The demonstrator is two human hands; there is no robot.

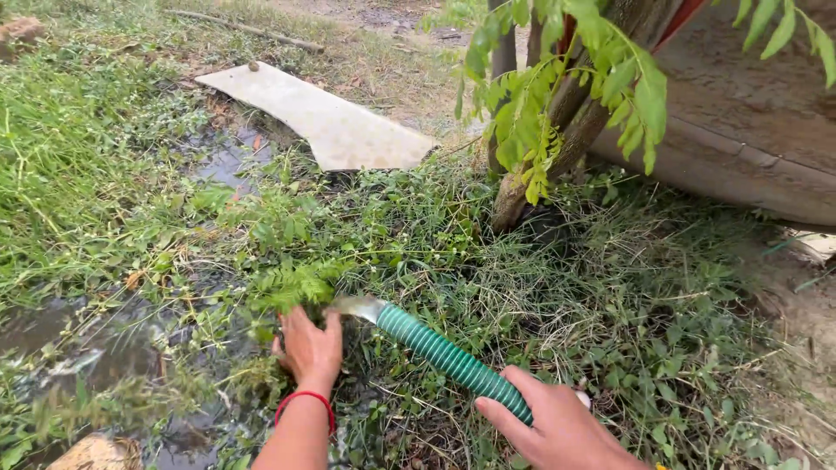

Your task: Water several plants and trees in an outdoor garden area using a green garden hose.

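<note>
Right hand [557,426] — green ribbed hose [448,359]

Outdoor plot, rural yard or garden edge, not indoors. Ground is wild grass [78,157] and low weeds, soaked in places: standing water [52,335] runs through the growth on the left. Bare dirt patch [383,17] at the top, a fallen stick [252,30] lying on it. A flat pale slab [322,122] lies on the grass like a makeshift cover. A slim tree trunk [540,165] with green leaflets rises at centre right, beside a curved, mud-coloured wall [740,130]. A green ribbed hose [444,355] spills water into the weeds, so a watering or drainage spot.
</note>
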